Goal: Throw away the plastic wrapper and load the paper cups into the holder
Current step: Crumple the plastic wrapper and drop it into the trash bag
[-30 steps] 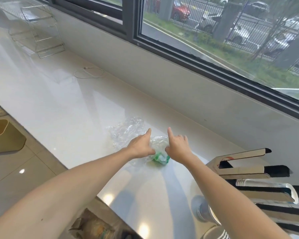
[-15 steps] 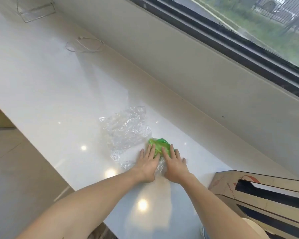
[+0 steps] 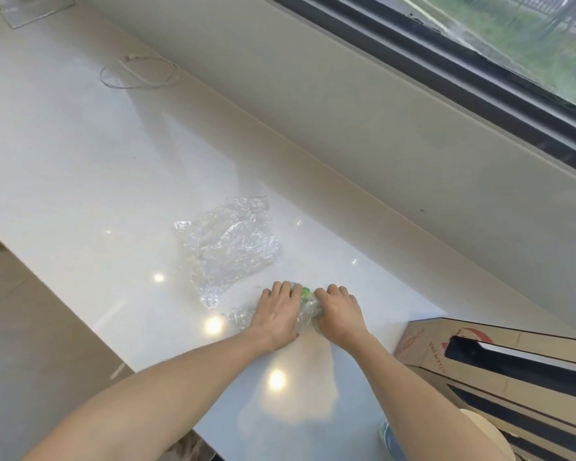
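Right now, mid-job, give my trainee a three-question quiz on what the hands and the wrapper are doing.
1. True or false: both hands press the near end of the plastic wrapper on the counter.
2. What lies right of the right hand? A) the cardboard cup holder B) a kettle C) a sink
3. Fill in: the bit showing between the left hand and the right hand is coloured ____.

Key: 1 true; 2 A; 3 green.
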